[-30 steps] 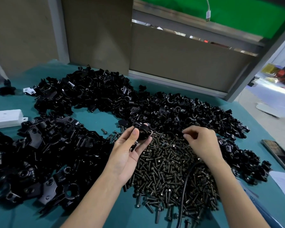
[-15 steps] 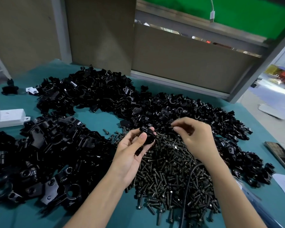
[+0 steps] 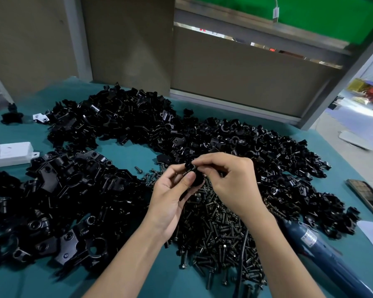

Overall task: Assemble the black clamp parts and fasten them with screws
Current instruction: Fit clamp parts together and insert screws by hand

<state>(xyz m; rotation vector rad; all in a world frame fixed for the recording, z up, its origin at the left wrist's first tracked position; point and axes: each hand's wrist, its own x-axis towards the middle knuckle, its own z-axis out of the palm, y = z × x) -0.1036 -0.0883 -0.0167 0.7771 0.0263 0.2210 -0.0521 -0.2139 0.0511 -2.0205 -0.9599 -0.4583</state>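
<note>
Head view: over the teal counter [image 3: 127, 153], the left hand [image 3: 172, 201] holds a black clamp part [image 3: 197, 179], its grip pinching the part between thumb and fingers. The right hand [image 3: 228, 181] meets it from above, its grip pinched on a small dark piece [image 3: 190, 167] (too small to name surely) at the part's top. Below lies the pile of screws [image 3: 220, 233]. Heaps of clamp parts [image 3: 116, 125] ring the counter, and a white power strip [image 3: 9, 153] sits far left.
</note>
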